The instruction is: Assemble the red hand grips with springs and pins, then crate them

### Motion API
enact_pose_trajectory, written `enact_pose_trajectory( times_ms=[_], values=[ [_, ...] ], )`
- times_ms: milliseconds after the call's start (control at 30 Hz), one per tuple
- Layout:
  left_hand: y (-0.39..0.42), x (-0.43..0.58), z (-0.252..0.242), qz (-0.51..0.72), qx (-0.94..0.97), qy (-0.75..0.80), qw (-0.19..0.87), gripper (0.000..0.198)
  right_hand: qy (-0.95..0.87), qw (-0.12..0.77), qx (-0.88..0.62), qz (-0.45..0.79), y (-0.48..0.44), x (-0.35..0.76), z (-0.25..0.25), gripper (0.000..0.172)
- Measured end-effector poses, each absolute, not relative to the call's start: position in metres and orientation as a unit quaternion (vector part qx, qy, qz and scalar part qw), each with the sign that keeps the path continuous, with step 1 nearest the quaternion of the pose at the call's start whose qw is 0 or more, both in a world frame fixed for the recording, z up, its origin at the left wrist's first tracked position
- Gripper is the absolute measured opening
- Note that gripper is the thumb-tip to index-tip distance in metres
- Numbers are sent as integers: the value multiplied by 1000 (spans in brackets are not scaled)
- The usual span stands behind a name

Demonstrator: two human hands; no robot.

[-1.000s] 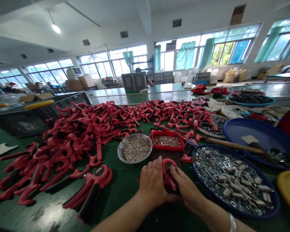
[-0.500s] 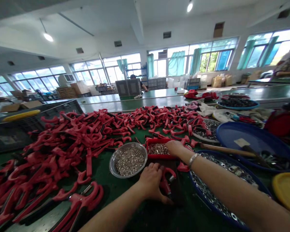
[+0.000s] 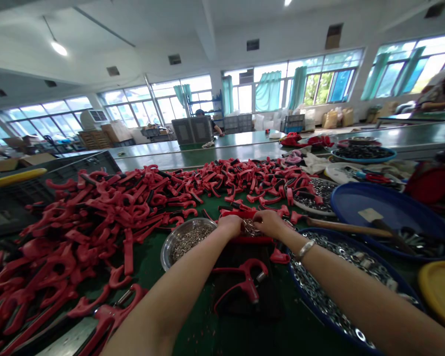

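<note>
Both my hands reach forward into a small red tray (image 3: 257, 240) of small metal parts. My left hand (image 3: 230, 225) is at the tray's left end, its fingers hidden behind the back of the hand. My right hand (image 3: 269, 222), with a bracelet on the wrist, has its fingers bent down and pinched among the parts. What they hold is too small to make out. Nearer to me, a red handle piece (image 3: 244, 284) with a metal spring end lies loose on a dark mat (image 3: 270, 301), untouched.
A steel bowl (image 3: 183, 240) of small metal bits stands left of the tray. A blue basin (image 3: 337, 291) of washers and springs is under my right forearm, with another blue basin (image 3: 389, 212) and a wooden-handled hammer (image 3: 348, 228) behind. A big pile of red handles (image 3: 107, 212) covers the left. A seated person (image 3: 441, 91) is far right.
My left hand let go of the red handle piece and moved forward to the red tray, joining my right hand there. The handle piece now lies alone on the mat.
</note>
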State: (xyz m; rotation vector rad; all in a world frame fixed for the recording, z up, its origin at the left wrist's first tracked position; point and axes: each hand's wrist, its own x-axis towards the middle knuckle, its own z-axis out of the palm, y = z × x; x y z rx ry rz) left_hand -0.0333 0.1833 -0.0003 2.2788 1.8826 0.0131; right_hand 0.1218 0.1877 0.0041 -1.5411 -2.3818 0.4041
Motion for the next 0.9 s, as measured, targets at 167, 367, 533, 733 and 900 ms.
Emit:
enact_pose_trajectory(
  times_ms=[167, 367, 533, 733, 900],
  values=[
    [182, -36, -14, 70, 756, 641, 109, 12, -791, 203, -522, 244, 156, 132, -3, 19],
    [180, -50, -12, 182, 721, 644, 179, 15, -792, 214, -485, 303, 93, 152, -16, 11],
    [141, -55, -5, 249, 731, 587, 242, 7, -818, 250, -452, 255, 69, 166, -25, 22],
    [80, -55, -20, 304, 690, 527, 391, 11, -838, 233, -444, 213, 70, 161, -29, 25],
    [59, -57, -28, 303, 675, 537, 405, 24, -858, 136, -475, 141, 74, 157, -26, 19]
  ],
)
